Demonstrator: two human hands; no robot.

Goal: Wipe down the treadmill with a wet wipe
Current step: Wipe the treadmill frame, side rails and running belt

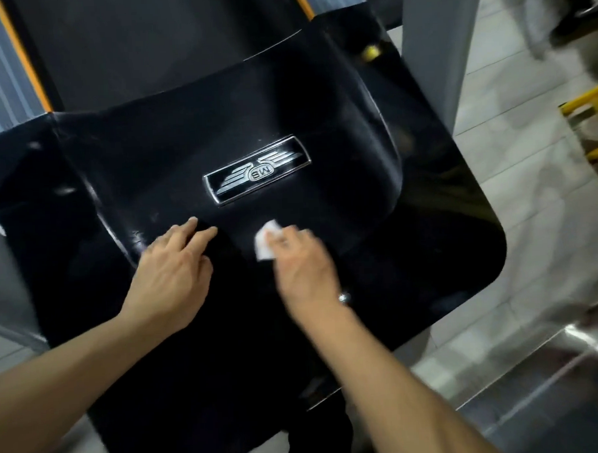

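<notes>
Pressing wet wipe (265,240) – right hand (301,265) | left hand (171,269) flat – treadmill cover (320,122)

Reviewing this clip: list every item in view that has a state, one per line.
Wet wipe: crumpled, pressed on the cover under the right fingers.
Right hand: holds the wipe, blurred.
Left hand: fingers flat on the cover, holding nothing.
Treadmill motor cover: glossy, smudged near the left hand.
Badge: attached.

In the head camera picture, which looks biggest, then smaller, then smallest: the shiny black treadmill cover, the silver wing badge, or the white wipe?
1. Black treadmill cover, biggest by far.
2. Silver wing badge.
3. White wet wipe, smallest as seen, though the right hand covers part of it.
</notes>
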